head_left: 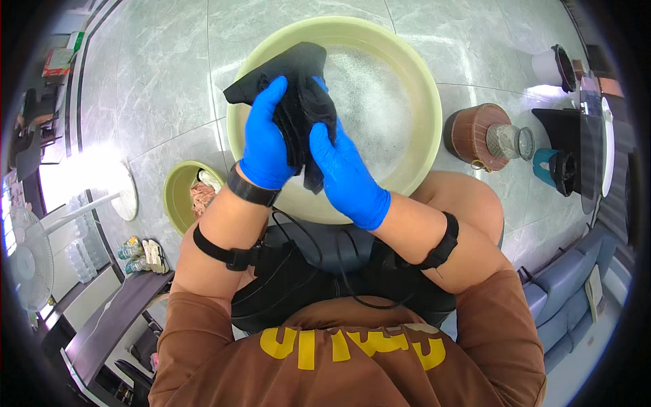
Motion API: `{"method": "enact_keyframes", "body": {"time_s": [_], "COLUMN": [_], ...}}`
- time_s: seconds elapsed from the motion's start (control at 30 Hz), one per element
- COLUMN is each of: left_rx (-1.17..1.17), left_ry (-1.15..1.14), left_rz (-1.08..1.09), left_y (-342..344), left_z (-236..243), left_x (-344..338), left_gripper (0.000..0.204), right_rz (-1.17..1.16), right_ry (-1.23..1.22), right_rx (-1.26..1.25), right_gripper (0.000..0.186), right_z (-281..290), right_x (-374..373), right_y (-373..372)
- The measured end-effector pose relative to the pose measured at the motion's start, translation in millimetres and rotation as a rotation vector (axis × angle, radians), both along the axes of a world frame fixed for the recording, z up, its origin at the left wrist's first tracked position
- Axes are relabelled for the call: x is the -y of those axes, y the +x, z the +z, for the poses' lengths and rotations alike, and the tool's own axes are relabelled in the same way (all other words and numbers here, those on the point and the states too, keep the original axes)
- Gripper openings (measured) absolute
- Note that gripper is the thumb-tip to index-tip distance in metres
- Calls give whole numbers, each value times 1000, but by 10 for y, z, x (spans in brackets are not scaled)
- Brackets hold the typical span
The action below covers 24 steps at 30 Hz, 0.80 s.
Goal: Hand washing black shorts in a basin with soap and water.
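A bunched black cloth (pixel 296 102), perhaps a garment, is held between my two hands over the left part of a large pale green basin (pixel 426 74). Sudsy water (pixel 369 102) with white foam lies in the basin. My left hand (pixel 265 139), in a blue rubber glove, grips the cloth from its left side, thumb pointing up along it. My right hand (pixel 346 169), gloved the same way, closes on the cloth's lower right side, with its thumb in front and fingers mostly behind. One flap of the cloth sticks out to the upper left.
Left of the large basin stands a smaller green basin (pixel 178 197) with pinkish and white cloth in it. A brown wooden stool (pixel 468 136) with a glass jar (pixel 510 142) is to the right. A white fan (pixel 30 261) and a dark table (pixel 112 319) are at far left.
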<state>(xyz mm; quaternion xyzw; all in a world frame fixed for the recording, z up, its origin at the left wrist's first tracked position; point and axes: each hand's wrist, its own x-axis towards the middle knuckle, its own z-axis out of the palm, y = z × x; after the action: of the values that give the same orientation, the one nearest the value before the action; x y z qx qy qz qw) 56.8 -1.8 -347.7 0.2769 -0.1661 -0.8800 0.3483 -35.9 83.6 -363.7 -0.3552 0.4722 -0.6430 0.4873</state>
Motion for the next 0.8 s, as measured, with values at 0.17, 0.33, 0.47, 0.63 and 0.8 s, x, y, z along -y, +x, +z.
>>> {"method": "enact_keyframes", "body": {"time_s": [0.17, 0.33, 0.47, 0.63, 0.8], "left_rx": [239, 21, 177, -264, -381], "left_ry": [-252, 13, 51, -42, -210], "left_rz": [4, -21, 89, -56, -14], "left_y": [-90, 64, 50, 475, 881], "left_z": [104, 54, 229, 330, 484], "left_x": [-541, 60, 25, 436, 675], "left_gripper": [47, 52, 53, 53, 53], "right_rz": [148, 66, 153, 266, 55], "right_ry": [244, 43, 202, 194, 335], "right_rx": [651, 128, 391, 810, 388], "right_gripper": [59, 59, 53, 52, 58], "right_z": [163, 83, 152, 394, 293], "right_x": [346, 58, 316, 522, 564], "right_y": [-566, -9, -377, -1326, -1741]}}
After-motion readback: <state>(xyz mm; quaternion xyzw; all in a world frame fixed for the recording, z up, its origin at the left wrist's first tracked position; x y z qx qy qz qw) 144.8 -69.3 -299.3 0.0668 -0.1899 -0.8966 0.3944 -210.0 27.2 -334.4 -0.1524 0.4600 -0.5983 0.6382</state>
